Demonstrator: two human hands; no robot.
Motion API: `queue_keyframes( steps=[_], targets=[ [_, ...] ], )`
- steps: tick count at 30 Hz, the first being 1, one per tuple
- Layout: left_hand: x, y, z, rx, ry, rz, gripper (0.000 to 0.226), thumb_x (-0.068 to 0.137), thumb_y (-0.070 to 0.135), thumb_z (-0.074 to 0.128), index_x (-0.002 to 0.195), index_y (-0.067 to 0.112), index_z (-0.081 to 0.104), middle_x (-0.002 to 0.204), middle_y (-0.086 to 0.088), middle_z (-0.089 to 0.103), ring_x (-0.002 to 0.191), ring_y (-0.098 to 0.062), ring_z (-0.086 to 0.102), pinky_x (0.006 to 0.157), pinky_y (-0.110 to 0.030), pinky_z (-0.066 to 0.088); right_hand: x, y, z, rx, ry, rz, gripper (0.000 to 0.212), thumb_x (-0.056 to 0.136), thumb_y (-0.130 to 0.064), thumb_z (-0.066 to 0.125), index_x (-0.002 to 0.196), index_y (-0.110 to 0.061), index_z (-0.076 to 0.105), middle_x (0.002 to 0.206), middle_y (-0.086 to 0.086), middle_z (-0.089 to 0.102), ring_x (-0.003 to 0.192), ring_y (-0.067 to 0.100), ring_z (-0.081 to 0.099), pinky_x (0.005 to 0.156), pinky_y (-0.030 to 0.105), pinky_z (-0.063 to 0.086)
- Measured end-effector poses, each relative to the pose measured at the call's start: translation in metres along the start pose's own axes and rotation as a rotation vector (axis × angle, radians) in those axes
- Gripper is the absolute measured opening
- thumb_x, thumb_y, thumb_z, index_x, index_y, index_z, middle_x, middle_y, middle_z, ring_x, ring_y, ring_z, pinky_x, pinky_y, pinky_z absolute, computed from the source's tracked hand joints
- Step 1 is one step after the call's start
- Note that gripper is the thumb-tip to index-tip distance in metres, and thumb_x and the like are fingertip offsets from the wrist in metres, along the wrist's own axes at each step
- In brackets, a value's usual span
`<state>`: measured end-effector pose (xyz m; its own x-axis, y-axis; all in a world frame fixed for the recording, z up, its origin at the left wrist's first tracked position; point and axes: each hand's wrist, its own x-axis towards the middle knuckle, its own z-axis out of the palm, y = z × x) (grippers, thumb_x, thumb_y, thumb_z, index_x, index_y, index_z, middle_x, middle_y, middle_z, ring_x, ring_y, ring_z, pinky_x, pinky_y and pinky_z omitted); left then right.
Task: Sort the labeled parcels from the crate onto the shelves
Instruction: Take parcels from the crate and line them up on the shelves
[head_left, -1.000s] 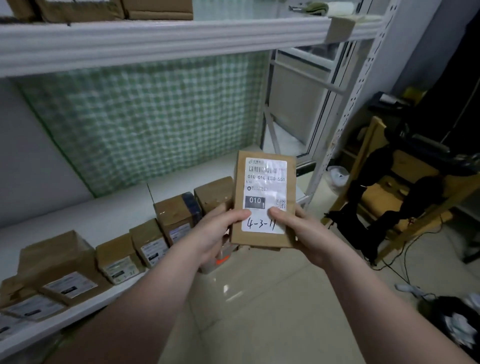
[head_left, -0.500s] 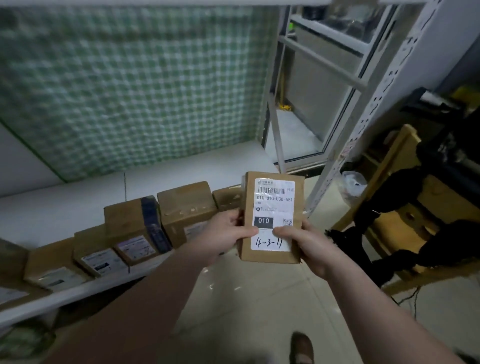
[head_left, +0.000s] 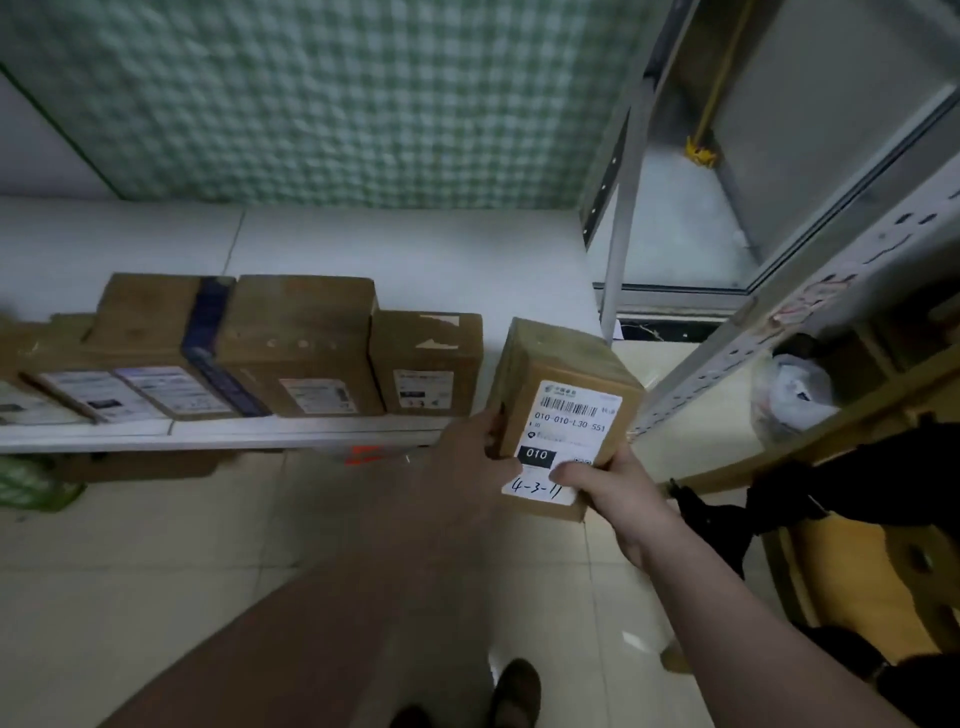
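A brown cardboard parcel (head_left: 561, 395) with a white label reading "010" and handwritten "4-3-11" is held in both hands at the right end of the white shelf (head_left: 363, 249). My left hand (head_left: 472, 447) grips its left side. My right hand (head_left: 608, 483) holds its lower right corner, thumb on the label. The parcel tilts back, its far end over the shelf's front edge, beside a row of labeled parcels (head_left: 301, 343) standing along that edge. No crate is in view.
A perforated white shelf post (head_left: 769, 322) rises just right of the parcel. A green checked sheet (head_left: 337, 98) covers the wall behind. A wooden frame (head_left: 872, 561) draped with black cloth stands at right. Tiled floor and my shoe (head_left: 514, 691) lie below.
The view has tipped downward and closer to the shelf. Both hands have carried the parcel forward and down to the shelf's right end, tilting it back from upright.
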<state>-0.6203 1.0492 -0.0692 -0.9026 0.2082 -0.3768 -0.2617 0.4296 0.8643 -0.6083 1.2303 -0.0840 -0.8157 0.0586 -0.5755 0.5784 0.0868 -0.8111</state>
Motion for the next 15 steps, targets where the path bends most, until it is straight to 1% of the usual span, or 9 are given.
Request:
queue_keyframes(
  steps=[1, 3, 4, 6, 8, 10, 13, 14, 15],
  targets=[
    [0.011, -0.006, 0.003, 0.007, 0.009, 0.015, 0.054, 0.08, 0.011, 0.061, 0.132, 0.023, 0.052, 0.121, 0.003, 0.065, 0.103, -0.015, 0.064, 0.075, -0.018, 0.054, 0.01, 0.004, 0.0, -0.011, 0.018, -0.008, 0.05, 0.075, 0.004, 0.07, 0.116, -0.021, 0.056, 0.099, -0.002, 0.076, 0.091, 0.022, 0.072, 0.076, 0.047, 0.058],
    [0.03, -0.022, 0.011, 0.059, 0.065, 0.064, 0.056, 0.079, 0.015, 0.06, 0.133, 0.02, 0.05, 0.118, -0.002, 0.065, 0.102, -0.019, 0.063, 0.081, -0.032, 0.056, 0.031, 0.013, 0.001, -0.016, 0.044, -0.028, 0.05, 0.075, 0.004, 0.07, 0.115, -0.021, 0.055, 0.101, 0.0, 0.075, 0.092, 0.022, 0.071, 0.076, 0.045, 0.057],
    [0.04, -0.032, 0.015, 0.1, 0.103, 0.085, 0.059, 0.079, 0.018, 0.06, 0.136, 0.021, 0.047, 0.117, -0.004, 0.062, 0.1, -0.018, 0.061, 0.079, -0.03, 0.055, 0.042, 0.019, 0.001, -0.01, 0.051, -0.04, 0.049, 0.075, 0.005, 0.07, 0.114, -0.02, 0.055, 0.103, 0.001, 0.075, 0.092, 0.022, 0.071, 0.071, 0.039, 0.058],
    [0.057, -0.054, 0.024, 0.182, 0.184, 0.115, 0.065, 0.082, 0.018, 0.061, 0.143, 0.025, 0.039, 0.114, -0.004, 0.058, 0.091, -0.01, 0.052, 0.07, -0.009, 0.044, 0.062, 0.029, 0.003, -0.003, 0.068, -0.068, 0.05, 0.075, 0.009, 0.069, 0.113, -0.02, 0.054, 0.104, 0.004, 0.074, 0.092, 0.021, 0.071, 0.065, 0.032, 0.057],
    [0.07, -0.071, 0.034, 0.224, 0.261, 0.133, 0.068, 0.084, 0.014, 0.06, 0.145, 0.027, 0.034, 0.11, -0.003, 0.057, 0.08, -0.005, 0.044, 0.062, -0.002, 0.037, 0.081, 0.04, 0.007, -0.02, 0.089, -0.103, 0.053, 0.074, 0.013, 0.069, 0.115, -0.016, 0.053, 0.106, 0.007, 0.072, 0.096, 0.025, 0.07, 0.074, 0.042, 0.06],
    [0.081, -0.085, 0.042, 0.259, 0.334, 0.15, 0.068, 0.085, 0.013, 0.059, 0.146, 0.026, 0.033, 0.108, -0.004, 0.055, 0.082, -0.007, 0.045, 0.063, -0.003, 0.034, 0.098, 0.049, 0.011, -0.041, 0.125, -0.143, 0.056, 0.072, 0.015, 0.07, 0.117, -0.013, 0.052, 0.106, 0.007, 0.071, 0.099, 0.027, 0.068, 0.085, 0.049, 0.057],
    [0.097, -0.102, 0.05, 0.254, 0.416, 0.174, 0.064, 0.087, 0.013, 0.058, 0.146, 0.025, 0.034, 0.112, -0.007, 0.051, 0.088, -0.01, 0.044, 0.073, -0.003, 0.035, 0.119, 0.061, 0.018, -0.088, 0.188, -0.193, 0.055, 0.071, 0.012, 0.073, 0.114, -0.016, 0.053, 0.101, 0.0, 0.07, 0.096, 0.018, 0.068, 0.086, 0.043, 0.058],
    [0.102, -0.108, 0.051, 0.238, 0.415, 0.162, 0.063, 0.089, 0.015, 0.057, 0.146, 0.026, 0.033, 0.116, -0.009, 0.051, 0.091, -0.013, 0.047, 0.08, -0.008, 0.038, 0.124, 0.065, 0.02, -0.113, 0.207, -0.205, 0.054, 0.071, 0.01, 0.074, 0.113, -0.017, 0.053, 0.099, -0.002, 0.069, 0.094, 0.015, 0.067, 0.085, 0.041, 0.058],
    [0.106, -0.113, 0.051, 0.222, 0.405, 0.149, 0.062, 0.09, 0.017, 0.056, 0.146, 0.027, 0.033, 0.12, -0.011, 0.052, 0.096, -0.018, 0.052, 0.086, -0.019, 0.044, 0.129, 0.069, 0.023, -0.138, 0.226, -0.215, 0.052, 0.071, 0.008, 0.075, 0.111, -0.018, 0.053, 0.098, -0.004, 0.069, 0.093, 0.013, 0.067, 0.084, 0.039, 0.058]
  ],
)
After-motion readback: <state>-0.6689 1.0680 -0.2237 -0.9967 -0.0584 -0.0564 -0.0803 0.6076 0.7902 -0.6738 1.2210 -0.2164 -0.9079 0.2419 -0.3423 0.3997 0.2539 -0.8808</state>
